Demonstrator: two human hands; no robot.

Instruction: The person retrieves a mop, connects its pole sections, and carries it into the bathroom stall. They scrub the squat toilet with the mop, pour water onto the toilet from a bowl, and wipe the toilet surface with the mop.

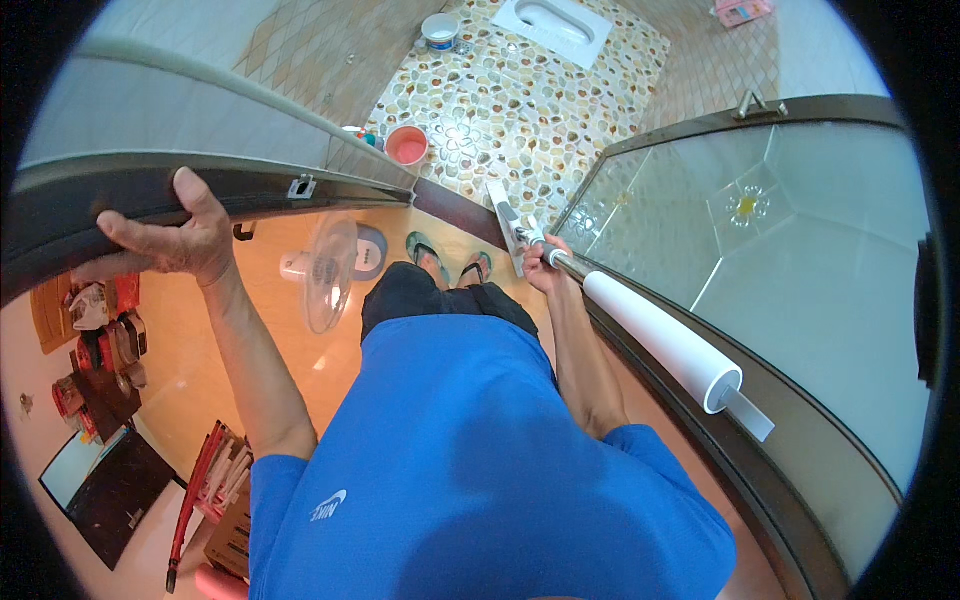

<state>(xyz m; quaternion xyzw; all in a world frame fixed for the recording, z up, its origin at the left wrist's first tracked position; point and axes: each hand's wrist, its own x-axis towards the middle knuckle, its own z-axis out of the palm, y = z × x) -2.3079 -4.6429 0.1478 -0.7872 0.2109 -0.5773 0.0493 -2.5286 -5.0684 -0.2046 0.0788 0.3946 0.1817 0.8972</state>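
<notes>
My right hand (548, 265) is closed around the lower pole of a flat mop (660, 326), just above its joint. Its thick white sleeve slants up to the right and ends in a grey tab. The narrow white mop head (498, 196) is by the dark threshold (461, 210), near my feet. At the left, my left hand (184, 240) rests against the dark door frame (255, 199), thumb and forefinger spread on its face. The other fingers are blurred at the frame's lower edge. A metal strike plate (301, 187) sits in the frame, right of this hand.
A glass-panelled door (795, 247) stands along my right side. Beyond the threshold, the pebble-patterned floor (525, 112) holds a red bucket (407, 145), a white bucket (440, 31) and a squat toilet (555, 26). An electric fan (330, 274) stands left of my feet.
</notes>
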